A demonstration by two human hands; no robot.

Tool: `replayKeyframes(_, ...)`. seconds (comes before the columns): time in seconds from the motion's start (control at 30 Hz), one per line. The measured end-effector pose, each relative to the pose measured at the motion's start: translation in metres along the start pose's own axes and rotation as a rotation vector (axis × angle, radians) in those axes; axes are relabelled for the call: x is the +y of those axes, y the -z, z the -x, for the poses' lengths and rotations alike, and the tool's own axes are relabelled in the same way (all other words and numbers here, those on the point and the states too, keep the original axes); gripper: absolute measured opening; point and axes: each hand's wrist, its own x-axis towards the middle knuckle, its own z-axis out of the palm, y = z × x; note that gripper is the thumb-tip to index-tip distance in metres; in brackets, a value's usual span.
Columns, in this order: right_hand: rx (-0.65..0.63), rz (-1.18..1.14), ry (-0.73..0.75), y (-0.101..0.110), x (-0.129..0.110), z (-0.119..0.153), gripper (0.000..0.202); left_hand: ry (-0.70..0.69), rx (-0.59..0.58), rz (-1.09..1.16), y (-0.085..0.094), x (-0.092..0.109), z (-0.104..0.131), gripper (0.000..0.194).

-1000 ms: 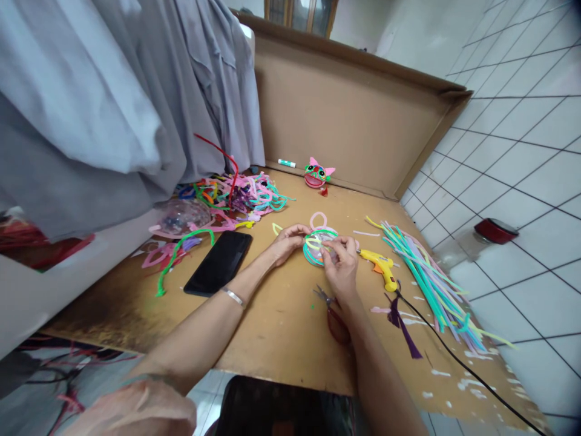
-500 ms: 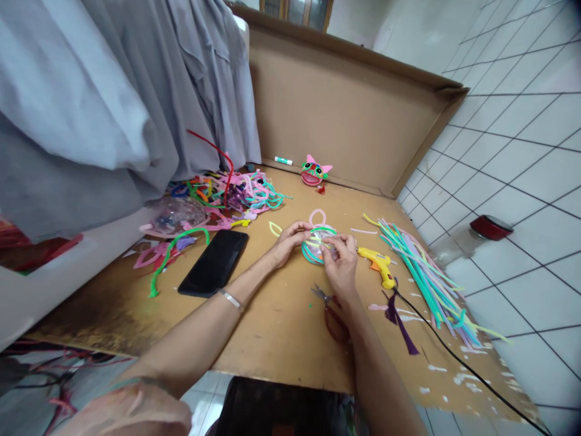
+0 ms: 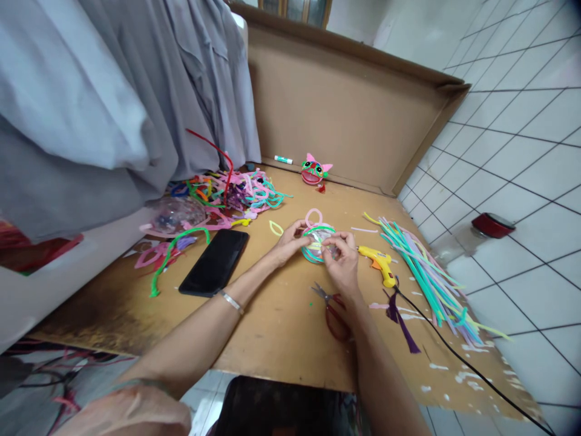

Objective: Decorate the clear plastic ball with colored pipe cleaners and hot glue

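A round craft piece [image 3: 313,253] of teal, green and yellow pipe cleaners, with a clear shiny middle, is between my hands above the table. A pink pipe-cleaner loop [image 3: 313,218] stands out at its far edge. My left hand [image 3: 291,242] grips the piece's left side, thumb on top. On the right side my right hand [image 3: 341,257] has thumb and fingertips pinched together at the yellow strands; what exactly is in the pinch is too small to tell. Red-handled scissors [image 3: 334,315] lie partly beneath my right wrist. A yellow leaf-shaped loop [image 3: 275,228] rests left of the piece.
Right of my hands lie a yellow glue gun [image 3: 380,264] with a black cord, a purple tassel [image 3: 399,321] and a pipe-cleaner bundle [image 3: 422,284]. Leftward are a phone [image 3: 213,263] and a tangled pile [image 3: 245,194]. A finished-looking animal face [image 3: 313,171] stands by the cardboard wall [image 3: 336,109].
The round piece has turned slightly and its pink loop has shifted a little left. My left thumb now lies further across its edge. Both hands stay at the piece.
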Motion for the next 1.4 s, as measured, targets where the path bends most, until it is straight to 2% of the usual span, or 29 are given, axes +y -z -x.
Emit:
replayKeyframes(0.23,-0.019,0.046,0.046,-0.001,-0.002,0.0,0.009,0.028,-0.05,0.127,-0.004,0.002,0.0,0.047)
replayKeyframes(0.53,-0.009,0.022,0.046,0.0,0.002,0.0,0.012,-0.01,-0.061,0.1,-0.006,-0.004,-0.006,0.045)
replayKeyframes(1.07,-0.012,-0.032,-0.023,0.002,0.007,-0.002,0.012,-0.045,-0.017,0.009,-0.008,-0.008,-0.009,0.045)
replayKeyframes(1.27,-0.011,-0.02,-0.049,0.003,0.003,-0.003,0.012,-0.025,-0.01,0.057,-0.006,-0.008,-0.007,0.047)
replayKeyframes(1.4,0.007,-0.02,-0.089,0.003,0.003,-0.003,0.013,-0.019,-0.05,0.091,-0.003,-0.009,-0.005,0.046)
